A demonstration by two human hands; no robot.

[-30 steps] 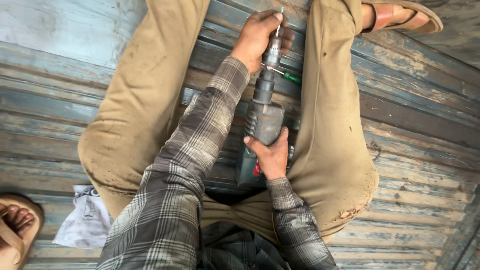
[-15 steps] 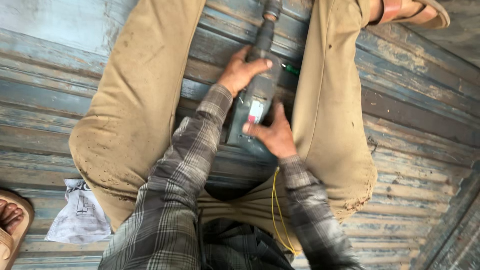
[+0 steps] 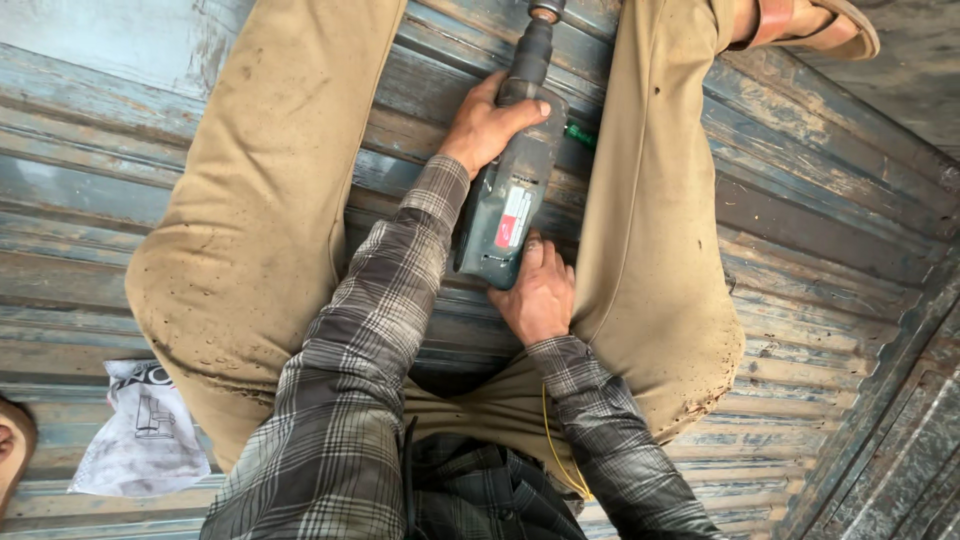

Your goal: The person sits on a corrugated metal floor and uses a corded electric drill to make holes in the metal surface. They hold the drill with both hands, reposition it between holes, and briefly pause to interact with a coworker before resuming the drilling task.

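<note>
A dark green power drill [image 3: 510, 205] lies lengthwise between my bent legs in tan trousers [image 3: 270, 230], its chuck [image 3: 535, 40] pointing away from me. My left hand [image 3: 485, 125] wraps around the drill's front barrel. My right hand [image 3: 540, 295] grips the rear handle, fingers curled under the body. Both arms wear grey plaid sleeves. A yellow cord [image 3: 552, 440] runs down from the handle over my lap. The drill bit's tip is cut off by the top edge.
I sit on weathered blue-grey corrugated metal sheeting [image 3: 820, 220]. A small green object [image 3: 580, 133] lies beside the drill. A white crumpled bag [image 3: 140, 440] rests at lower left. My sandalled foot [image 3: 810, 25] is at top right; another foot [image 3: 12, 450] shows at the left edge.
My left hand slid back from the chuck end to the drill's barrel. The view shifted, so the drill sits higher in frame and the yellow cord has come into sight.
</note>
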